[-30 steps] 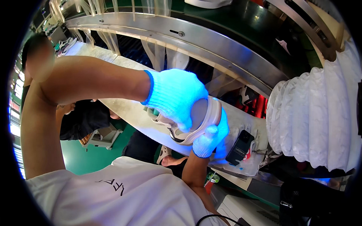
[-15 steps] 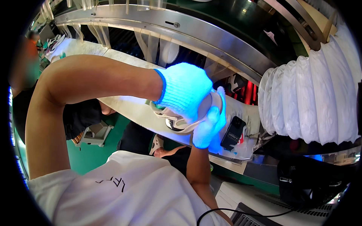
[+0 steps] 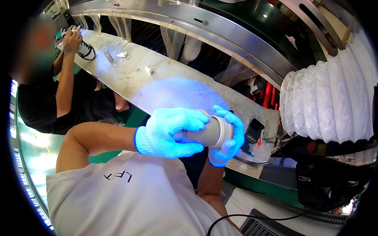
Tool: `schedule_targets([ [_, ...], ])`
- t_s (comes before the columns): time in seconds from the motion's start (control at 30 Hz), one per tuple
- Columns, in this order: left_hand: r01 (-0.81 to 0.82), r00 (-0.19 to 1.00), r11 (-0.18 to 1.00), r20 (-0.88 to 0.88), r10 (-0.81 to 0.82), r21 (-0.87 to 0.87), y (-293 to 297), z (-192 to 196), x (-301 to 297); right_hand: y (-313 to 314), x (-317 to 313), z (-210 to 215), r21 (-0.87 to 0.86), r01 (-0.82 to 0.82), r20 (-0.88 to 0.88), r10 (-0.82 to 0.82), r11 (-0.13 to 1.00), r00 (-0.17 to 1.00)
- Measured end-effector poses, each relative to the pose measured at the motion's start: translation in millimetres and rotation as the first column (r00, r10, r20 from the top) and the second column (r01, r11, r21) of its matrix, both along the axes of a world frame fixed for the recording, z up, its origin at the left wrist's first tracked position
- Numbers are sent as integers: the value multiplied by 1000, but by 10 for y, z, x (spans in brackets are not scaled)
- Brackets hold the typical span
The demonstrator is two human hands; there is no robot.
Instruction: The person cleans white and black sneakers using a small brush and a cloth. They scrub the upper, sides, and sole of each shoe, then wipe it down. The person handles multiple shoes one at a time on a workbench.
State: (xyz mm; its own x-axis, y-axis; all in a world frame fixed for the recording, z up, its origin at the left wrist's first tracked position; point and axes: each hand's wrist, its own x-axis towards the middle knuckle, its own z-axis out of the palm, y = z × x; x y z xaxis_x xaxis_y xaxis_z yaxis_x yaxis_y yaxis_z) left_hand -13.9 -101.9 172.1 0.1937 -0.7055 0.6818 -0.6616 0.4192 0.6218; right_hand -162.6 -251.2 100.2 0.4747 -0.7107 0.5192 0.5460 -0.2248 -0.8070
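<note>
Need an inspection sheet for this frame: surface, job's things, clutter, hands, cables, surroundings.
Surface: long worn metal bench, lit blue near the middle.
Job's things: grey shoe with white sole edge, held above the bench edge.
Clutter: black phone; small white pieces and a metal tool farther along.
Hands: left hand gloved, wrapped over the shoe; right hand gloved, grip on its sole end.
Cables: black cable at lower right.
Surroundings: white ribbed duct; curved metal rail; co-worker's hand on another shoe.

Single head-worn fisheye view, close above the workbench (image 3: pixel 157 84), angled down and seemingly slightly leftward.
</note>
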Motion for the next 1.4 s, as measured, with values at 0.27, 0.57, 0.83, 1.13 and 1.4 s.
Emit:
schedule_targets([
  [0.27,44,994,999,96,-47,32,-145,59,18,-104,-117,-36,-9,5,2,-5,1000,1000],
  [0.57,108,985,982,121,-127,154,-205,121,-113,-79,-420,531,290,-46,-312,140,956,940],
  [0.83,355,933,934,51,-357,42,-296,24,426,94,-410,467,-224,36,-519,-151,974,841],
  [1.13,-15,998,988,70,4,156,471,-71,495,-247,13,-696,-588,261,-590,-626,766,510],
  [1.4,-157,988,701,117,105,696,824,178,792,-529,169,-1356,-758,68,-631,-756,649,172],
])
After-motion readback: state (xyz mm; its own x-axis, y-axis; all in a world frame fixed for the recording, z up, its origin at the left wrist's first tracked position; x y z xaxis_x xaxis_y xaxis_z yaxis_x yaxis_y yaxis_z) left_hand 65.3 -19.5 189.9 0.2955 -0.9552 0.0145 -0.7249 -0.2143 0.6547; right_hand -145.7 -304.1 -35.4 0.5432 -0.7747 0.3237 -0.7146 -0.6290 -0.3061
